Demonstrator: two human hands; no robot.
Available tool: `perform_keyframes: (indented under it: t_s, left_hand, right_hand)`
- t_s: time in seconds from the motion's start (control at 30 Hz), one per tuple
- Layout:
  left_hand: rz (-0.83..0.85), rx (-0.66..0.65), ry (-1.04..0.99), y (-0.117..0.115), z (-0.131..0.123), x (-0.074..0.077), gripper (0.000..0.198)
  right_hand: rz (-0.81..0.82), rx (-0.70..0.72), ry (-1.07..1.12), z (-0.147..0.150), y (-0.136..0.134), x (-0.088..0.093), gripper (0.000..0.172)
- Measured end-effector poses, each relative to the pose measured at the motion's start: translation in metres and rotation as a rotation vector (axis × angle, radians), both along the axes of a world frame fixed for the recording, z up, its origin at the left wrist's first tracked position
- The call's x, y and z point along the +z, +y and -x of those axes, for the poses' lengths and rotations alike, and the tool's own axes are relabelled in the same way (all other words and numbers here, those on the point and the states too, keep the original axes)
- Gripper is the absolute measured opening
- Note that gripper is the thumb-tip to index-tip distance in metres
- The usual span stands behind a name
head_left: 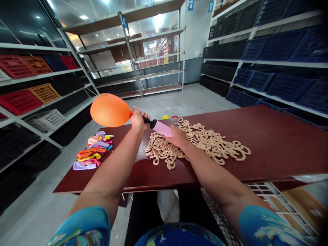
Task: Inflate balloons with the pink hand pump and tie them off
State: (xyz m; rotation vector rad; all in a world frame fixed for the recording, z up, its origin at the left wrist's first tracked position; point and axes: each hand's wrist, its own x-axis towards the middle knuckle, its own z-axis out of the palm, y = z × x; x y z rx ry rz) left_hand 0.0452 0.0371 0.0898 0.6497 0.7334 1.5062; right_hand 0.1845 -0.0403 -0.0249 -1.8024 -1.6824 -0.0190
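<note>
Head view: sign (191,4) reads 4; left hand (137,120) holds balloon (110,110).

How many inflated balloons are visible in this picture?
3: an orange balloon on the pump, a yellow balloon and a red balloon beyond the table's far edge; more may be hidden.

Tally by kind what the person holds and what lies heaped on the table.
inflated orange balloon, neck in left hand: 1
pink pump, in right hand: 1
heap of flat balloons: 1
heap of beige hooks: 1
Total: 4
</note>
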Motion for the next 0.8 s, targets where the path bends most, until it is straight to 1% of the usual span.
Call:
perform_keyframes:
  t_s: [0.03,0.1,0.2,0.27,0.33,0.4,0.43,0.47,0.53,0.63,0.73,0.8]
  left_hand:
    - [-0.002,0.001,0.012,0.002,0.004,0.004,0.043]
    - [-0.002,0.015,0.030,0.008,0.017,0.017,0.042]
    - [-0.004,0.048,0.041,0.019,0.045,0.046,0.041]
    - [-0.034,0.071,0.051,0.025,0.065,0.067,0.039]
    - [-0.072,0.088,0.064,0.030,0.081,0.084,0.038]
    - [-0.098,0.097,0.070,0.033,0.092,0.094,0.037]
    - [-0.105,0.103,0.068,0.035,0.095,0.095,0.037]
    - [-0.107,0.110,0.063,0.036,0.095,0.094,0.037]
    - [-0.097,0.123,0.051,0.037,0.088,0.083,0.038]
    - [-0.054,0.110,0.035,0.033,0.064,0.055,0.040]
    - [-0.014,0.065,0.023,0.021,0.032,0.022,0.043]
    - [-0.004,0.032,0.009,0.012,0.015,0.005,0.044]
  right_hand:
    - [-0.008,0.001,-0.002,0.000,0.000,0.000,0.045]
    - [-0.022,0.011,-0.007,0.001,-0.001,0.001,0.043]
    - [-0.036,0.022,-0.010,0.001,0.000,0.002,0.045]
    - [-0.041,0.028,-0.003,0.001,0.001,0.002,0.045]
    - [-0.042,0.038,0.009,0.003,0.002,0.002,0.043]
    - [-0.033,0.045,0.015,0.004,0.004,0.001,0.043]
    - [-0.022,0.045,0.014,0.005,0.004,0.001,0.044]
    - [-0.008,0.045,0.012,0.006,0.005,0.001,0.046]
    - [0.013,0.047,0.004,0.006,0.005,-0.001,0.049]
    - [0.002,0.045,-0.005,0.003,0.005,-0.003,0.049]
    - [-0.026,0.041,-0.012,0.000,0.005,-0.006,0.047]
    - [-0.041,0.037,-0.018,-0.002,0.005,-0.007,0.046]
